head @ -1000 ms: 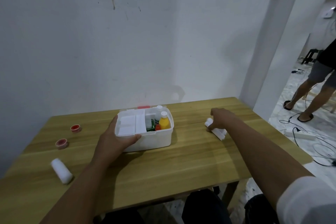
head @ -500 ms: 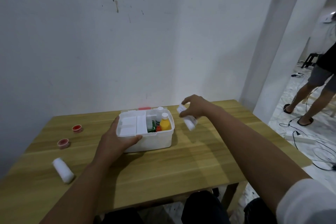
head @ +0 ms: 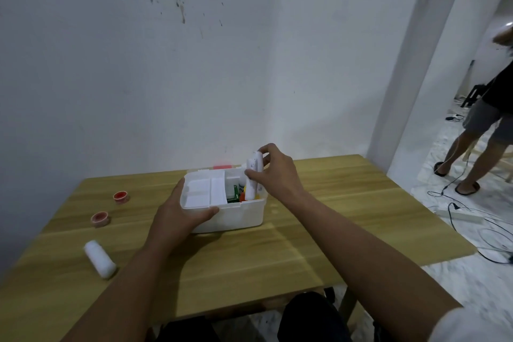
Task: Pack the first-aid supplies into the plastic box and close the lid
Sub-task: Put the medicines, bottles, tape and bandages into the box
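A white plastic box (head: 238,216) stands open on the wooden table (head: 319,230). My left hand (head: 177,216) grips its near left corner. My right hand (head: 274,172) holds a white bandage roll (head: 253,175) upright over the box's right compartment, its lower end down among a green packet and orange-topped bottles. A white tray insert fills the box's left half. Another white bandage roll (head: 100,259) lies on the table at the near left. Two small red tape rolls (head: 121,196) (head: 99,218) sit at the far left.
The table stands against a white wall. A red piece (head: 222,166), perhaps the lid's latch, shows behind the box. To the right, a person (head: 483,125) stands on a tiled floor with cables and a power strip (head: 460,215).
My right hand picked the white bandage roll up from the table at the right, carried it left, and now holds it upright in the box's right compartment. My left hand stayed on the box.
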`<act>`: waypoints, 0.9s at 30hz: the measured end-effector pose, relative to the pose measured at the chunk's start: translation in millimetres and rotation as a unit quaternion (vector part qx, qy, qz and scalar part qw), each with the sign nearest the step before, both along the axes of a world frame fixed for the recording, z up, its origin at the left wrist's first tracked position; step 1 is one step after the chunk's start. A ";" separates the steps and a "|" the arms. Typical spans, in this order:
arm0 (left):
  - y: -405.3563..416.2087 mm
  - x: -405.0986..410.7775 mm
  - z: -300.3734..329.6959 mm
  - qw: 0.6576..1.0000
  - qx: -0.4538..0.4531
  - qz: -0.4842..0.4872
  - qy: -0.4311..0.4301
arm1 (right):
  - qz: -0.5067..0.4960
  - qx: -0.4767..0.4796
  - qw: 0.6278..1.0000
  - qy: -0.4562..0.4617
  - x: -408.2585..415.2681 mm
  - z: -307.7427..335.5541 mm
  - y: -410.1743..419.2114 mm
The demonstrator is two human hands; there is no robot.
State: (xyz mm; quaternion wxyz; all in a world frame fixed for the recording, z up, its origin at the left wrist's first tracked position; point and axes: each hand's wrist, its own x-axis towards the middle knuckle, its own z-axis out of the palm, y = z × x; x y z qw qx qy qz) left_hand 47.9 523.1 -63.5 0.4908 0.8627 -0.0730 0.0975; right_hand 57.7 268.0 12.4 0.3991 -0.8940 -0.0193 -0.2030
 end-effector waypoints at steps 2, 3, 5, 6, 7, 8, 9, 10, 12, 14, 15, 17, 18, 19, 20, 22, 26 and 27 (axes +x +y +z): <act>0.4 0.8 -1.0 1.000 0.005 0.005 -0.003 | 0.003 0.003 1.000 -0.023 -5.4 -9.0 1.4; -0.1 0.4 -0.9 1.000 0.006 0.007 -0.005 | 0.006 -0.009 0.999 -0.033 -6.8 -13.8 1.8; -1.3 -0.2 -0.7 1.000 0.006 0.009 -0.007 | 0.014 -0.043 0.998 -0.048 -10.1 -22.4 2.1; -1.7 -0.9 -0.3 1.000 0.005 0.009 -0.006 | 0.016 -0.065 0.996 -0.054 -11.7 -26.1 2.5; -1.8 -0.9 -0.3 1.000 0.007 0.010 -0.006 | 0.018 -0.084 0.994 -0.060 -13.2 -28.7 2.9; -1.1 -0.4 -0.9 1.000 0.010 0.010 -0.006 | 0.020 -0.094 0.993 -0.067 -13.8 -30.6 3.0; -0.4 0.1 -1.0 1.000 0.015 0.011 -0.004 | 0.023 -0.090 0.993 -0.072 -13.8 -31.7 3.1; 0.2 0.5 -1.0 1.000 0.017 0.010 0.001 | 0.029 -0.084 0.993 -0.078 -13.5 -31.8 3.4; 0.4 0.6 -1.0 1.000 0.016 0.010 0.003 | 0.048 -0.091 0.990 -0.098 -13.2 -32.0 3.3; 0.2 -0.3 0.3 1.000 0.017 0.009 -0.002 | 0.064 -0.122 0.984 -0.112 -12.5 -35.1 2.1; 0.3 -0.5 0.4 1.000 0.018 0.007 -0.004 | 0.068 -0.138 0.982 -0.114 -12.5 -37.3 1.3; 0.2 -0.5 1.5 1.000 0.016 0.005 -0.001 | 0.066 -0.158 0.979 -0.113 -12.9 -42.3 -1.0; 0.3 -0.7 1.8 1.000 0.016 0.006 0.002 | 0.057 -0.168 0.977 -0.118 -13.2 -44.7 -2.5; -0.1 -1.1 2.3 1.000 0.018 0.008 0.005 | 0.046 -0.187 0.973 -0.129 -12.9 -47.4 -4.0; 0.4 -0.6 1.7 1.000 0.020 0.010 0.007 | 0.034 -0.217 0.965 -0.142 -12.5 -49.7 -5.6; 1.1 -0.2 1.4 1.000 0.020 0.014 0.009 | 0.018 -0.276 0.947 -0.162 -13.1 -55.0 -8.4; 2.9 -0.7 1.7 1.000 0.016 0.010 0.014 | 0.030 -0.258 0.952 -0.160 -13.8 -52.0 -13.3; 3.1 -2.7 3.6 1.000 0.014 0.001 0.013 | 0.039 -0.231 0.961 -0.146 -12.0 -47.7 -13.8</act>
